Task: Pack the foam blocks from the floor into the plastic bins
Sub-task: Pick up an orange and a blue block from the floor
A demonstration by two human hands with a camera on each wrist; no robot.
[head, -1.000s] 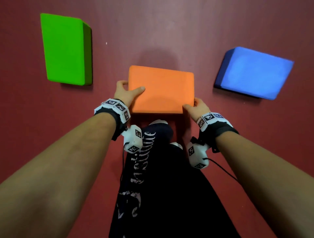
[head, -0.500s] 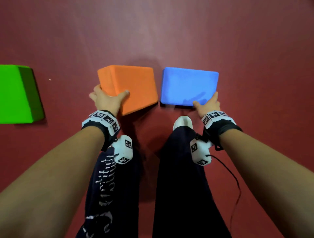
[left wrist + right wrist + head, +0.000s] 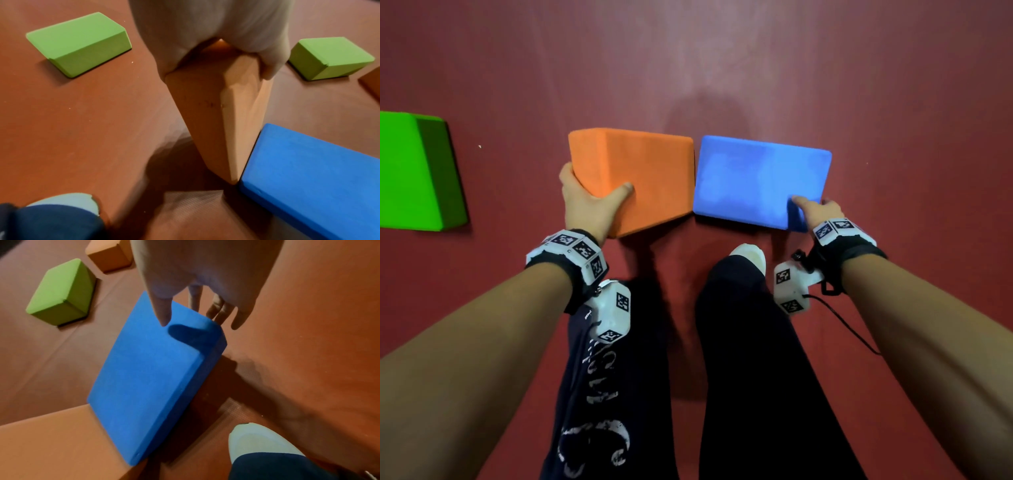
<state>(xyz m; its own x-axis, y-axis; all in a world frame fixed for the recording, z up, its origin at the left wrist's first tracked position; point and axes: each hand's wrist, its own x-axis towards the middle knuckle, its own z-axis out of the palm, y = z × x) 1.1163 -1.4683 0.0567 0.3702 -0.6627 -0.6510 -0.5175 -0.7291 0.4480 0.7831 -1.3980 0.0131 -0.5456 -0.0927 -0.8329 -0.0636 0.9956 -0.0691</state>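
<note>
My left hand [image 3: 592, 205] grips the near left corner of an orange foam block [image 3: 640, 178], thumb on top. The orange foam block [image 3: 222, 113] is tilted, and its low end meets the blue foam block [image 3: 308, 170]. The blue foam block [image 3: 760, 178] lies flat just to the right. My right hand [image 3: 813, 210] holds its near right corner. In the right wrist view the thumb [image 3: 162, 313] lies on the top of the blue foam block [image 3: 156, 369], and the fingers [image 3: 220, 311] reach down its side. No bin is in view.
A green block [image 3: 410, 171] lies on the red floor [image 3: 722, 68] at the left. The wrist views show this green block [image 3: 80, 42], a second green block [image 3: 329, 56] and another orange block [image 3: 109, 257] farther off. My legs and shoes [image 3: 748, 253] stand just behind the two blocks.
A second ago both hands held the orange block; since then my left hand has carried it beside the blue block and my right hand has taken hold of the blue block. The last half second shows almost no movement.
</note>
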